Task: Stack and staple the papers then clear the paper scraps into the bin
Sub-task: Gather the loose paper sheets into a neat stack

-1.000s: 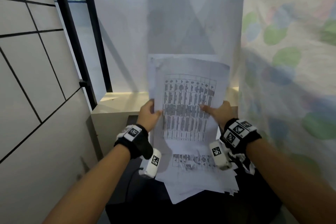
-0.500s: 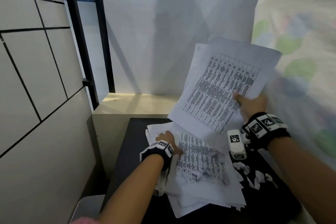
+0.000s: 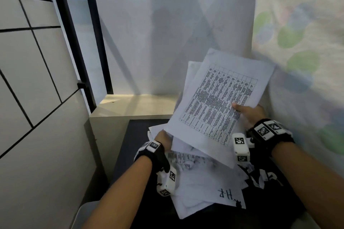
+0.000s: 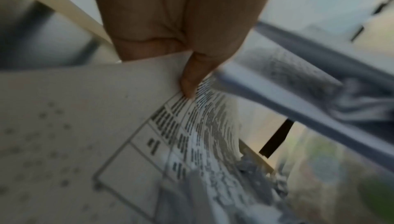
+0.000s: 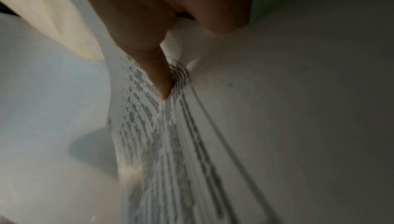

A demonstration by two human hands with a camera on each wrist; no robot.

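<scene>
The right hand (image 3: 250, 114) is holding a few sheets (image 3: 219, 102) up off the table (image 3: 126, 145), tilted, with its thumb lying across the printed grid on the top page and the fingers hidden behind. In the right wrist view the thumb (image 5: 157, 76) is pressing into the printed face of the sheets (image 5: 277, 126), which are bowing around it.

The left hand (image 3: 163, 139) is lying lower and nearer the body than the right, at the far left edge of the pile (image 3: 202, 178) that is resting on the table. In the left wrist view its thumb (image 4: 192, 79) is lying on top of a printed page (image 4: 119, 126) with the fingers tucked under the edge, so it is pinching that page; the page is curving away from the hand.

The raised sheets are overhanging the pile, their lower corner reaching down between the two wrists. The pile itself is lying loose and fanned, one blank page with handwritten marks jutting toward the body, just right of the left forearm.

Torn scraps (image 3: 260, 176) are lying on the table below the right wrist, beside the right edge of the pile. Whether they are touching it is hard to tell.
</scene>
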